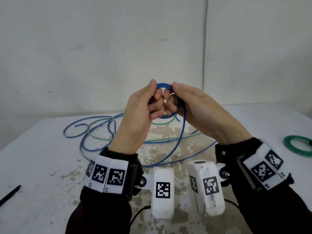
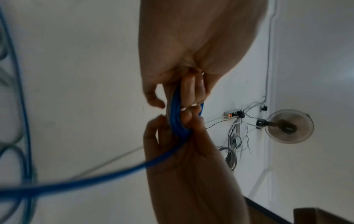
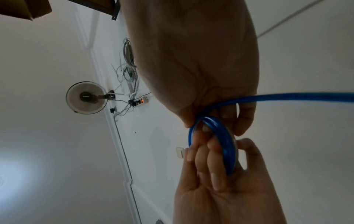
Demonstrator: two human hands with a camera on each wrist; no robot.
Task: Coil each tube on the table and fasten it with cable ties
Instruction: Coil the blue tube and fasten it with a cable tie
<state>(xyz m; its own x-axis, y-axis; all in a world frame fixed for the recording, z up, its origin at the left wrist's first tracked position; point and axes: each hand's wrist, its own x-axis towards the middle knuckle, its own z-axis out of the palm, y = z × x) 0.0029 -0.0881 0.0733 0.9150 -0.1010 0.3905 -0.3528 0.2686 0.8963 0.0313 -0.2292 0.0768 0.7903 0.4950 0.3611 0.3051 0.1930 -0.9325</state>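
I hold a small coil of blue tube [image 1: 163,84] up above the table. My left hand [image 1: 156,92] grips the coil's left side, thumb on top and fingers curled through the ring. At the coil's right side my right hand [image 1: 171,93] pinches it the same way. The tube's uncoiled length [image 1: 181,135] hangs from the right hand down to the table. The left wrist view shows the coil [image 2: 176,118] edge-on between my left hand [image 2: 173,98] and the right one. In the right wrist view the ring [image 3: 228,141] sits under my right hand [image 3: 218,121].
Loose blue and green tubes [image 1: 101,132] sprawl over the far middle of the white stained table [image 1: 42,157]. A coiled green tube [image 1: 297,147] lies at the right edge. A thin black strip [image 1: 10,195] lies near the left front. A wall stands close behind.
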